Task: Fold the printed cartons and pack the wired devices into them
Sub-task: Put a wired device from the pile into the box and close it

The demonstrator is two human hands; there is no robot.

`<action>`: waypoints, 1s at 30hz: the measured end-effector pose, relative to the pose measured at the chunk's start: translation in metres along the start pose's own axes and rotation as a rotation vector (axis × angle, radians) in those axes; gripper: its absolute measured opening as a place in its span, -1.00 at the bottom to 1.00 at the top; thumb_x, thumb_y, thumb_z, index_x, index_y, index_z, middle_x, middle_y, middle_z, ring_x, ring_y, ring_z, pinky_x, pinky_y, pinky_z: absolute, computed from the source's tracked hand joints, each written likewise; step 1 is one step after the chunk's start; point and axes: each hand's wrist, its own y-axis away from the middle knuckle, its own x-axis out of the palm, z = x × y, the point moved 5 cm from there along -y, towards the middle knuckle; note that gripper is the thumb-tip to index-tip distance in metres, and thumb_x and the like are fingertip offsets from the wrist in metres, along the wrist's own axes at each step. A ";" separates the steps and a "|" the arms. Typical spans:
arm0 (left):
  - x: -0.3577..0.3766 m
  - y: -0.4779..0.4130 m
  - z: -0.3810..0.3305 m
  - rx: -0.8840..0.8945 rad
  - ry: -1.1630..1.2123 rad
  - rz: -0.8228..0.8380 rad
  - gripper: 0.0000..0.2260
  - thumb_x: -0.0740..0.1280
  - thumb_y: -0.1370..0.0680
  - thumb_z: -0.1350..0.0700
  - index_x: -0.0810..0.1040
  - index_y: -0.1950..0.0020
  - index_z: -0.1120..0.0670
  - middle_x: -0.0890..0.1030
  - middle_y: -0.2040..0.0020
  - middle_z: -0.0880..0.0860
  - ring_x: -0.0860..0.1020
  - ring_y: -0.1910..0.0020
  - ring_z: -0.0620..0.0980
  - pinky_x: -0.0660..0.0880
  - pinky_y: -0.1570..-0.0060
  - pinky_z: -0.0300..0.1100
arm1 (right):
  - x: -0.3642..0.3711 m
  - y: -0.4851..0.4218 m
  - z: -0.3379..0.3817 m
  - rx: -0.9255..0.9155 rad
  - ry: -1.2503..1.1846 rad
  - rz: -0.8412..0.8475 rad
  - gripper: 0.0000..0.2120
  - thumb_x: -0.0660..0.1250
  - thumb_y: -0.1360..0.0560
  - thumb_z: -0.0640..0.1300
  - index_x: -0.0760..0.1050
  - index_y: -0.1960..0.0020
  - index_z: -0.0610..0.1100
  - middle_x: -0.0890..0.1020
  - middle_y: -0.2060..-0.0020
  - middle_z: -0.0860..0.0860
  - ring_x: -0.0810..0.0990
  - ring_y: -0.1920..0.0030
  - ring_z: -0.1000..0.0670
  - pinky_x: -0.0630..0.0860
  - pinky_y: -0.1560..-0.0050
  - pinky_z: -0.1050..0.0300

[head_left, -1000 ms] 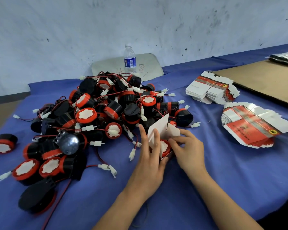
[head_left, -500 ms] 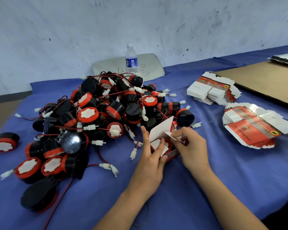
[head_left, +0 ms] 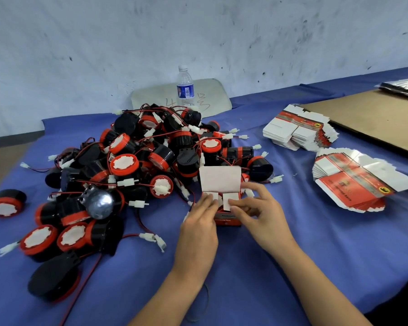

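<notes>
Head view: left hand (head_left: 198, 222) pressed flat on the carton (head_left: 219, 181), right hand (head_left: 262, 212) pinched it; device pile (head_left: 139, 165) crowded eleven o'clock, carton stack (head_left: 353, 184) lay at two.

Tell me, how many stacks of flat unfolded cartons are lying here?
2. The far stack lies beside the brown board; the near stack, fanned out, lies right of the half-closed carton. More may lie out of view.

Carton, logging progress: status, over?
Left hand presses, right hand pinches carton side flaps. Lid flap upright, not yet shut. Device pile close behind, not blocking.
</notes>
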 end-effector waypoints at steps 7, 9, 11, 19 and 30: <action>0.003 -0.001 -0.005 0.071 0.122 0.062 -0.76 0.45 -0.46 0.22 0.66 -0.12 0.18 0.62 -0.21 0.13 0.52 -0.28 0.07 0.31 -0.39 -0.15 | -0.005 0.003 0.005 -0.091 0.002 -0.124 -0.88 0.40 -0.46 -0.11 0.49 0.19 -0.10 0.51 0.13 0.04 0.50 0.23 0.07 0.41 0.18 0.33; 0.002 -0.002 -0.008 0.095 0.242 0.122 -0.77 0.45 -0.45 0.17 0.67 -0.10 0.17 0.60 -0.24 0.08 0.47 -0.31 -0.07 0.19 -0.40 -0.38 | -0.016 0.008 0.008 -0.093 -0.180 -0.293 -0.83 0.29 -0.48 0.02 0.36 0.15 -0.04 0.54 0.21 0.12 0.51 0.19 0.11 0.41 0.14 0.28; 0.004 -0.001 -0.015 0.146 0.332 0.197 -0.76 0.46 -0.46 0.15 0.66 -0.11 0.17 0.58 -0.27 0.04 0.40 -0.34 -0.19 0.19 -0.39 -0.39 | -0.023 0.011 0.007 -0.077 -0.340 -0.388 -0.90 0.20 -0.51 0.07 0.35 0.13 0.07 0.54 0.22 0.11 0.52 0.17 0.09 0.43 0.11 0.23; 0.007 -0.001 -0.017 0.179 0.418 0.238 -0.82 0.42 -0.51 0.17 0.65 -0.09 0.16 0.56 -0.30 0.02 0.42 -0.38 -0.12 0.35 -0.38 -0.13 | -0.013 0.009 0.015 -0.087 -0.291 -0.246 -0.86 0.30 -0.48 0.06 0.50 0.20 0.04 0.61 0.32 0.15 0.56 0.28 0.17 0.41 0.26 0.41; 0.009 -0.002 -0.019 0.163 0.356 0.179 -0.83 0.37 -0.54 0.24 0.65 -0.11 0.16 0.57 -0.27 0.03 0.42 -0.36 -0.12 0.31 -0.35 -0.31 | -0.012 0.006 0.009 -0.062 -0.183 -0.269 -0.72 0.27 -0.51 -0.23 0.61 -0.02 0.13 0.69 0.24 0.11 0.62 0.26 0.12 0.52 0.24 0.27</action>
